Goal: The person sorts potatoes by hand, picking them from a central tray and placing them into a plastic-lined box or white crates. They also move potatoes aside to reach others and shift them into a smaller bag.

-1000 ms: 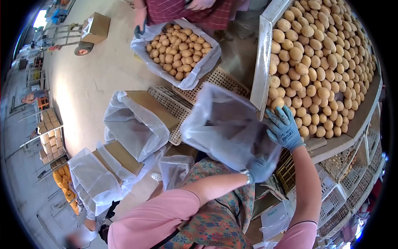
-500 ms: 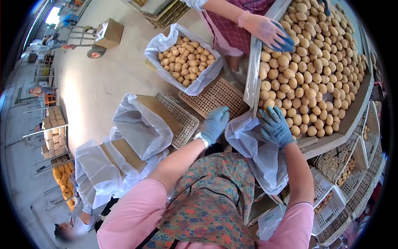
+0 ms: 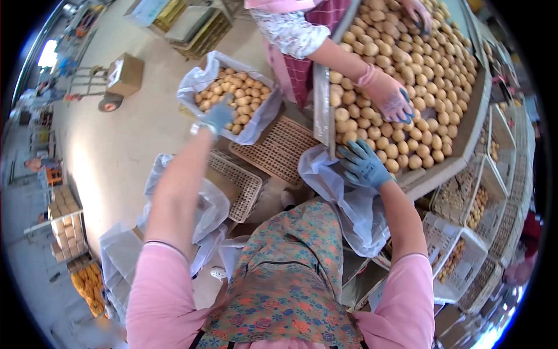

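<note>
My left hand (image 3: 217, 116), in a blue-grey glove, reaches out over a box lined with white plastic (image 3: 253, 131) and filled with round tan produce (image 3: 247, 93), possibly potatoes or kiwifruit. Motion blurs its fingers, so whether they touch or hold a piece cannot be told. My right hand (image 3: 365, 165), gloved alike, rests at the near corner of the sorting table (image 3: 415, 185), its fingers spread beside the loose produce (image 3: 401, 135). Below that hand hangs a white plastic liner (image 3: 343, 192) in a container at the table's edge.
Across the table a co-worker's gloved hand (image 3: 392, 100) reaches into the produce. A tan slatted crate (image 3: 279, 148) and a pale crate (image 3: 247, 195) stand on the floor. Lined boxes (image 3: 203, 203) lie at left, and stacked crates (image 3: 459, 256) at right.
My left hand has swung forward and left from near my waist to the filled box. My right hand stays at the table corner. The co-worker's hand has moved further in over the produce.
</note>
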`<state>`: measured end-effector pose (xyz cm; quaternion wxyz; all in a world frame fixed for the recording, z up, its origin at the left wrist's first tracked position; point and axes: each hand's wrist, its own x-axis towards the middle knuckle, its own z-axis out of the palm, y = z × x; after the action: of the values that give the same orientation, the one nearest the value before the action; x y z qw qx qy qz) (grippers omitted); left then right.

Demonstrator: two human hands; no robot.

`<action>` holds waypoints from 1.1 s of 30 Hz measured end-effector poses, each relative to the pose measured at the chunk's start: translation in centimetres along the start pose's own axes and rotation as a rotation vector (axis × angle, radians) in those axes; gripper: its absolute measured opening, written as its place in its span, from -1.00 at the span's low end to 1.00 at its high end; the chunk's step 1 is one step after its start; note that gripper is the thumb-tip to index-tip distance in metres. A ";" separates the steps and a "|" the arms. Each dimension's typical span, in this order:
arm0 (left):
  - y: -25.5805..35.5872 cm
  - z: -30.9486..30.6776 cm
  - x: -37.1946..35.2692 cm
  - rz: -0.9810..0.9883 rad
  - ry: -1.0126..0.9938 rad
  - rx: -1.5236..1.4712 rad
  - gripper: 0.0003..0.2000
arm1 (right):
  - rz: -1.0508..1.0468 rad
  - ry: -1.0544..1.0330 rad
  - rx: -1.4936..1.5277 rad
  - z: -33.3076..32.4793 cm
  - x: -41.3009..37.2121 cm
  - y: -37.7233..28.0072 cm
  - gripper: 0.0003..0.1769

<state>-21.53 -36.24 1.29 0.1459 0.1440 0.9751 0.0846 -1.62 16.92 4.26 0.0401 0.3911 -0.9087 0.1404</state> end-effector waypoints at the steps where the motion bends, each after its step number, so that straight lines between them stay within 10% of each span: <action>1: -3.2 -2.4 1.1 0.071 -0.203 -0.239 -0.29 | -0.038 -0.005 -0.002 -0.2 0.2 0.1 -0.62; 3: -0.8 -6.7 1.5 -0.122 -0.253 -0.232 -0.59 | -0.056 -0.015 0.006 -0.4 0.0 -0.4 -0.63; 6: 0.9 -4.8 1.0 0.100 -0.160 0.213 -0.65 | -0.080 -0.044 -0.021 -1.3 0.5 -0.4 -0.63; 9: 0.6 6.0 -0.7 -0.375 -0.165 -0.649 -0.69 | -0.077 -0.025 0.024 -0.8 0.4 -0.1 -0.63; 10: 2.9 8.0 -4.6 0.048 0.019 -0.298 -0.63 | -0.065 -0.020 0.024 -0.5 0.4 -0.1 -0.63; 11: 11.9 4.1 -9.4 -0.335 -0.105 -1.003 -0.52 | -0.072 -0.024 0.045 -0.2 0.2 0.0 -0.63; 12: 9.1 12.7 -11.1 -0.497 -0.345 -0.953 -0.56 | -0.073 -0.031 0.062 -0.2 -0.1 0.1 -0.63; 13: 11.3 14.3 -15.4 -0.073 -0.378 -0.384 -0.65 | -0.076 -0.042 0.033 -0.3 -0.1 0.0 -0.62; 14: 13.0 16.3 -20.3 0.062 -0.371 -0.679 -0.71 | -0.078 -0.033 0.006 -0.1 -0.2 0.0 -0.62; 16: 15.1 21.3 -26.9 0.039 -0.785 -0.548 -0.73 | -0.083 -0.029 -0.028 0.5 -0.3 0.3 -0.61; 18: 16.1 24.2 -33.1 -0.211 -0.771 -0.782 -0.60 | -0.070 -0.051 -0.018 0.2 -0.3 0.4 -0.61; 21: 21.9 18.4 -31.1 -0.372 -0.421 -0.706 -0.61 | -0.058 -0.064 0.009 -0.6 -0.3 0.4 -0.62; 26: 29.5 9.7 -15.4 0.061 0.159 -0.608 -0.53 | -0.052 -0.047 0.042 -0.3 -0.3 0.6 -0.58; 29: 30.5 12.7 -7.9 0.337 -0.079 -0.205 -0.46 | -0.055 -0.056 0.023 0.0 -0.4 0.4 -0.54; 33: 36.4 3.5 -5.6 -0.227 -0.637 -0.294 -0.32 | -0.054 -0.020 0.030 -0.2 -0.5 0.7 -0.54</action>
<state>-5.96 -3.13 7.03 0.4699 0.0315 0.8679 0.1581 -1.75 17.77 4.18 0.0287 0.4175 -0.8959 0.1491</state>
